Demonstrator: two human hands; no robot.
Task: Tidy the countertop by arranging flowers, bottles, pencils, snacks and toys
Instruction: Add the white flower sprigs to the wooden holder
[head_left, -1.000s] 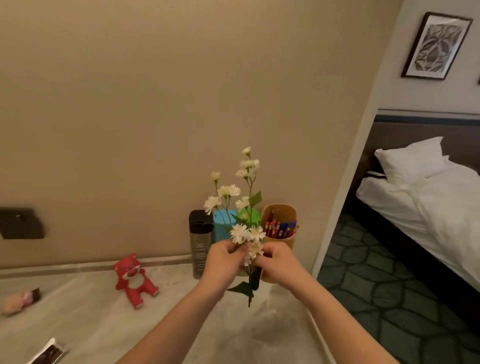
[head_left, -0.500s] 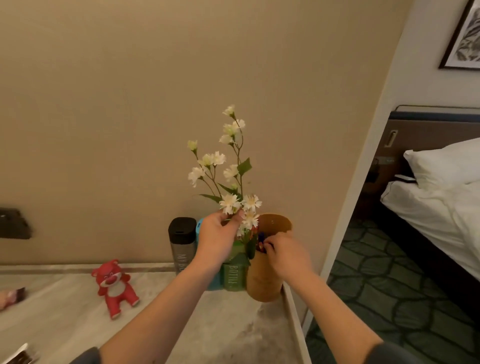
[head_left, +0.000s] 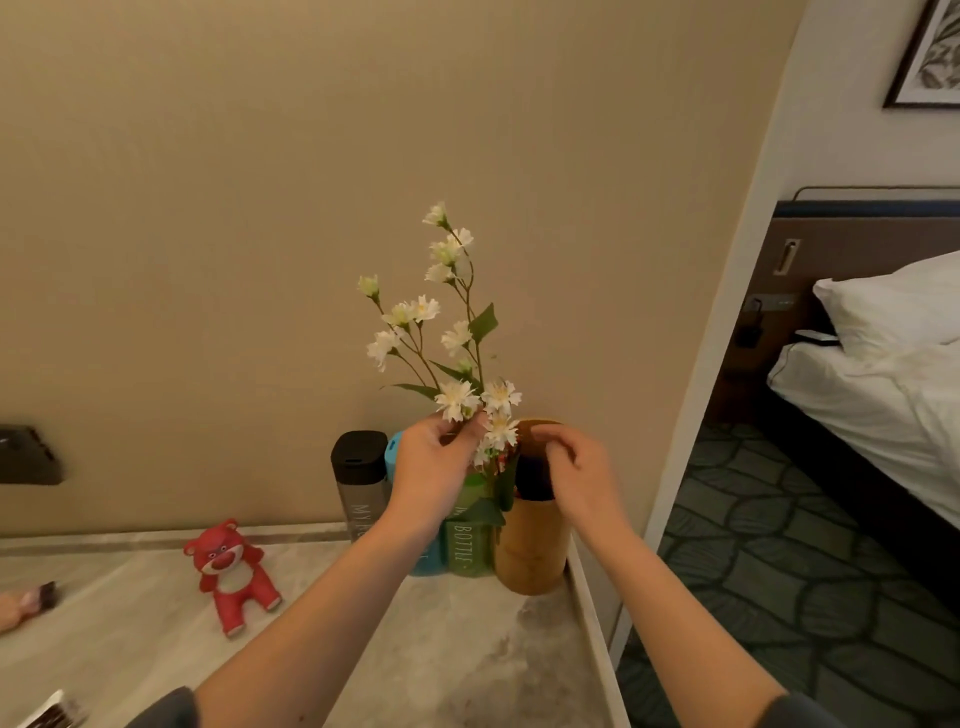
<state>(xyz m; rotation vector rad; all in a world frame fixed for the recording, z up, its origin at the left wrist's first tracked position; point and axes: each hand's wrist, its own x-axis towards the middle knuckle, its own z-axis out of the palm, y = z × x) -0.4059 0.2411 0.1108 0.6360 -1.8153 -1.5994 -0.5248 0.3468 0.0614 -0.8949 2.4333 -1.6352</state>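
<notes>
The flower sprig (head_left: 457, 332) stands almost upright in the middle of the frame, its long axis running from the top blossoms down to the gap between the green bottle (head_left: 465, 545) and the brown cup (head_left: 530, 551). The left hand (head_left: 434, 467) pinches the stem just under the lowest blossoms, finger and thumb closed on it. The right hand (head_left: 576, 473) sits just right of the stem, fingers curled over the cup's mouth; whether it holds anything cannot be told. The stem's lower end and leaves lie in front of the green bottle and the cup's left rim, and it is unclear whether the foot is inside either.

The coming move looks like a short drop straight down, with the cup directly below and to the right of the left hand's grip. The cup's inside is dark; a few reddish tips at its left rim may be pencils. A blue bottle (head_left: 395, 452) and a grey bottle (head_left: 359, 478) stand touching in a row left of the green one. A red bear toy (head_left: 231, 574) lies well apart at lower left on the bench (head_left: 467, 649).
</notes>
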